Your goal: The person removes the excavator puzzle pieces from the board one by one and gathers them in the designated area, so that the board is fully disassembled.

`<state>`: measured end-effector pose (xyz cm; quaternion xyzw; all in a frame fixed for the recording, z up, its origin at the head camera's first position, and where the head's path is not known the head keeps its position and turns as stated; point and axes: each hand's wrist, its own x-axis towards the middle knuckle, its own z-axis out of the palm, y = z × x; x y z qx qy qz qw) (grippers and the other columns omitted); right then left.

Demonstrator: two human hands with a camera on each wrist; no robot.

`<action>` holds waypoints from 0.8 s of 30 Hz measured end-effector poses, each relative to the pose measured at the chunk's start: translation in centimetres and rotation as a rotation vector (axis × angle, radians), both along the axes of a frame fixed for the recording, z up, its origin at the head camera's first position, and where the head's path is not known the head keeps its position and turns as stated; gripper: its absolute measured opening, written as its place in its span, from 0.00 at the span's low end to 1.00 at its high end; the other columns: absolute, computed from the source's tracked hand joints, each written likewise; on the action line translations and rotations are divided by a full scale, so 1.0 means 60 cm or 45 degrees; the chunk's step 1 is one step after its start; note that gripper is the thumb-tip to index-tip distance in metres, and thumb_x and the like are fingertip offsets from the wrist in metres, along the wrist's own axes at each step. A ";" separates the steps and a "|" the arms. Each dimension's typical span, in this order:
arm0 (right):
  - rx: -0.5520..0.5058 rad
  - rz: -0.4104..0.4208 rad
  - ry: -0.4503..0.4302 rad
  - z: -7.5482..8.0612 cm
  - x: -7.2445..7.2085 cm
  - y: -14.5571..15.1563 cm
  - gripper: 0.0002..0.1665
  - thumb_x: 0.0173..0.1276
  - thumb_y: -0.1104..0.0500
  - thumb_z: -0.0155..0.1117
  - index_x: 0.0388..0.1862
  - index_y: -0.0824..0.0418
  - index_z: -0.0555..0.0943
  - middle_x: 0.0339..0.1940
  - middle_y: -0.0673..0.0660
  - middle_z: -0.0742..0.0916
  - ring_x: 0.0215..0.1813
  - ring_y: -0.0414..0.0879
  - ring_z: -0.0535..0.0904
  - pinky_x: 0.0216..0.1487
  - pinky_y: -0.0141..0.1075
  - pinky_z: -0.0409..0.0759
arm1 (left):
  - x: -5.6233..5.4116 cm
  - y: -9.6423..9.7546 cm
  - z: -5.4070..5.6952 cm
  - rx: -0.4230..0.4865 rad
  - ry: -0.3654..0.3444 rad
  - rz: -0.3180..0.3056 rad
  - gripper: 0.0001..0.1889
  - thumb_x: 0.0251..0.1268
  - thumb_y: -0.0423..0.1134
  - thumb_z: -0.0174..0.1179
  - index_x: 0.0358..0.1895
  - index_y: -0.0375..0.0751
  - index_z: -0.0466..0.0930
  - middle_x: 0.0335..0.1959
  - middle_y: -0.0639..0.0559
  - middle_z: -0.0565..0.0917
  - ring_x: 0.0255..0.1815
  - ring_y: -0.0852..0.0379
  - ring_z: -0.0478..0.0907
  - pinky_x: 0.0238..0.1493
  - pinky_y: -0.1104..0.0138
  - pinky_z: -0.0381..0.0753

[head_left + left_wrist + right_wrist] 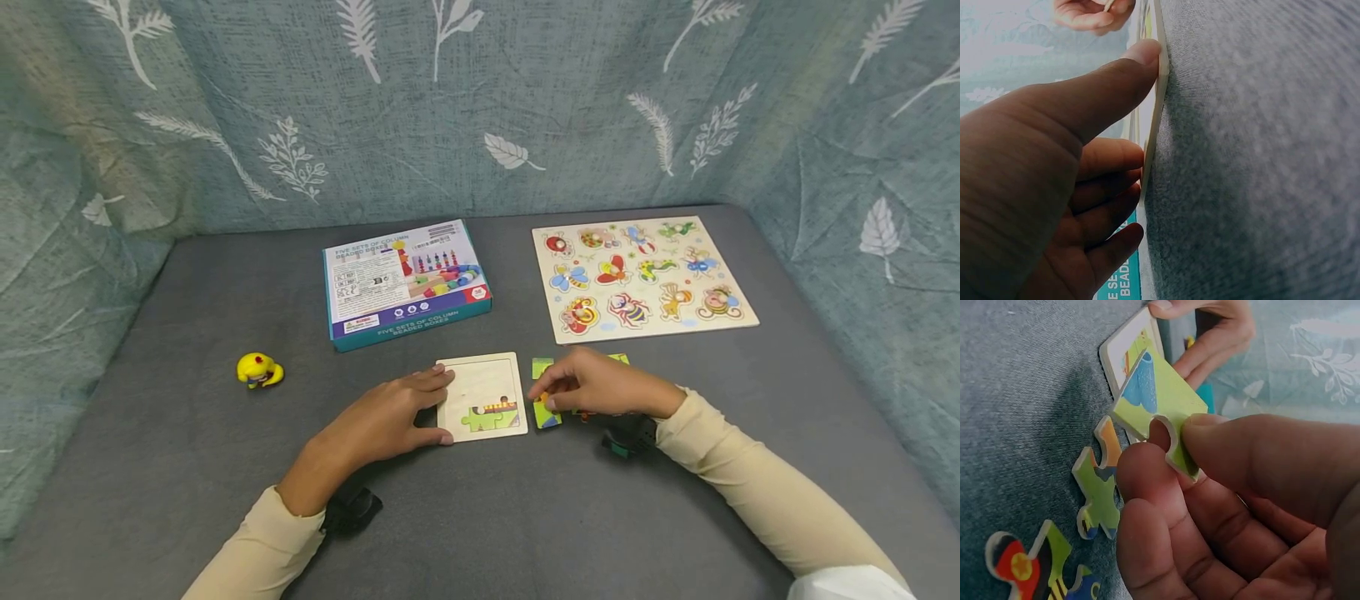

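A square wooden puzzle tray lies in front of me, with joined green puzzle pieces in its lower right part. My left hand rests at the tray's left side, thumb on the near corner and fingertips on the upper left edge. Between thumb and fingers my right hand pinches a green puzzle piece with a blue patch, held just right of the tray. Loose puzzle pieces lie on the cloth beneath that hand, partly hidden by it in the head view.
Behind the tray is a beaded-toy box. To its right lies a wooden insect puzzle board. A small yellow toy figure stands at the left. A leaf-patterned curtain closes off the grey table's far side.
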<state>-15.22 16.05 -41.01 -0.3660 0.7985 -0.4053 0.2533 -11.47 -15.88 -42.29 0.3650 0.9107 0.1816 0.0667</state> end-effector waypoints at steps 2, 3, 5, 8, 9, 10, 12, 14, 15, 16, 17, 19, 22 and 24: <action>0.003 0.002 -0.004 0.001 0.003 0.003 0.11 0.67 0.68 0.63 0.47 0.64 0.85 0.30 0.48 0.85 0.23 0.39 0.76 0.25 0.33 0.78 | 0.000 0.000 0.000 -0.003 0.003 0.000 0.36 0.55 0.54 0.70 0.62 0.32 0.76 0.69 0.45 0.70 0.72 0.48 0.62 0.64 0.52 0.68; -0.005 0.006 -0.002 0.001 0.004 0.005 0.11 0.67 0.68 0.63 0.47 0.65 0.85 0.30 0.48 0.85 0.25 0.39 0.77 0.26 0.33 0.78 | 0.000 0.001 0.000 -0.004 0.003 0.000 0.36 0.55 0.54 0.70 0.62 0.32 0.76 0.69 0.45 0.70 0.72 0.48 0.62 0.64 0.52 0.68; -0.017 0.011 -0.001 0.000 0.007 0.007 0.10 0.66 0.69 0.64 0.45 0.65 0.85 0.32 0.48 0.86 0.29 0.39 0.78 0.29 0.33 0.79 | 0.000 0.001 0.000 -0.005 0.002 0.000 0.36 0.55 0.54 0.71 0.62 0.33 0.76 0.69 0.45 0.70 0.72 0.48 0.62 0.64 0.52 0.68; -0.017 0.011 -0.008 -0.001 0.012 0.008 0.08 0.65 0.69 0.65 0.42 0.65 0.86 0.32 0.48 0.86 0.31 0.39 0.79 0.33 0.33 0.80 | 0.000 0.002 0.001 -0.006 -0.006 0.005 0.36 0.55 0.54 0.71 0.62 0.33 0.76 0.69 0.45 0.70 0.72 0.48 0.62 0.64 0.52 0.68; -0.014 0.011 -0.003 0.000 0.013 0.009 0.08 0.65 0.69 0.65 0.42 0.65 0.86 0.33 0.48 0.86 0.33 0.39 0.79 0.34 0.33 0.80 | 0.000 0.002 0.002 -0.006 -0.010 0.006 0.36 0.55 0.54 0.71 0.62 0.33 0.76 0.69 0.45 0.70 0.72 0.48 0.62 0.64 0.51 0.68; -0.007 0.014 0.003 0.000 0.015 0.009 0.08 0.65 0.69 0.66 0.42 0.64 0.86 0.33 0.47 0.86 0.34 0.39 0.79 0.36 0.33 0.80 | 0.000 0.002 0.002 -0.005 -0.013 0.008 0.36 0.55 0.53 0.71 0.62 0.33 0.76 0.69 0.45 0.70 0.72 0.48 0.62 0.64 0.51 0.68; 0.005 0.024 0.010 0.000 0.018 0.009 0.07 0.65 0.68 0.66 0.42 0.64 0.86 0.34 0.47 0.86 0.34 0.38 0.79 0.38 0.33 0.81 | 0.000 0.002 0.003 -0.005 -0.016 0.013 0.36 0.55 0.53 0.71 0.63 0.33 0.75 0.69 0.45 0.69 0.72 0.48 0.62 0.65 0.51 0.67; 0.004 0.042 0.028 -0.001 0.021 0.009 0.07 0.65 0.68 0.66 0.42 0.64 0.86 0.34 0.46 0.86 0.35 0.38 0.80 0.38 0.34 0.81 | 0.000 0.002 0.005 -0.004 -0.019 0.018 0.36 0.55 0.53 0.71 0.63 0.33 0.75 0.69 0.45 0.69 0.72 0.48 0.61 0.65 0.51 0.67; 0.003 0.047 0.035 -0.002 0.021 0.008 0.08 0.65 0.68 0.66 0.42 0.64 0.86 0.34 0.46 0.86 0.35 0.38 0.80 0.38 0.34 0.81 | 0.000 0.002 0.005 -0.005 -0.019 0.020 0.36 0.55 0.53 0.71 0.63 0.33 0.75 0.69 0.45 0.69 0.72 0.48 0.61 0.65 0.51 0.67; 0.002 0.052 0.038 -0.002 0.022 0.008 0.08 0.65 0.68 0.66 0.42 0.64 0.86 0.34 0.46 0.86 0.35 0.38 0.80 0.38 0.34 0.81 | 0.000 0.001 0.005 -0.008 -0.017 0.021 0.36 0.55 0.53 0.71 0.63 0.33 0.75 0.69 0.45 0.69 0.72 0.48 0.61 0.65 0.51 0.67; 0.000 0.053 0.041 -0.003 0.023 0.008 0.08 0.65 0.68 0.66 0.42 0.64 0.86 0.34 0.46 0.86 0.35 0.38 0.80 0.38 0.34 0.81 | 0.000 0.001 0.005 -0.008 -0.016 0.022 0.36 0.55 0.53 0.71 0.63 0.33 0.75 0.69 0.45 0.69 0.72 0.48 0.61 0.65 0.51 0.67; -0.007 0.051 0.046 -0.004 0.025 0.008 0.08 0.64 0.69 0.66 0.42 0.64 0.86 0.34 0.46 0.86 0.35 0.37 0.80 0.38 0.34 0.81 | 0.001 0.001 0.004 -0.008 -0.013 0.021 0.36 0.55 0.53 0.71 0.63 0.33 0.75 0.69 0.45 0.69 0.72 0.48 0.62 0.65 0.51 0.67; -0.013 0.054 0.044 -0.006 0.027 0.007 0.08 0.64 0.70 0.66 0.41 0.65 0.86 0.33 0.46 0.86 0.34 0.37 0.80 0.38 0.33 0.81 | 0.002 0.001 0.003 -0.005 -0.009 0.019 0.36 0.55 0.53 0.71 0.62 0.33 0.76 0.69 0.45 0.70 0.72 0.48 0.62 0.65 0.51 0.67; -0.014 0.062 0.046 -0.007 0.029 0.006 0.08 0.64 0.70 0.66 0.41 0.65 0.86 0.33 0.46 0.86 0.34 0.37 0.80 0.38 0.33 0.81 | 0.003 0.001 0.003 -0.003 -0.008 0.017 0.36 0.55 0.53 0.71 0.62 0.33 0.76 0.69 0.45 0.70 0.72 0.48 0.62 0.64 0.51 0.68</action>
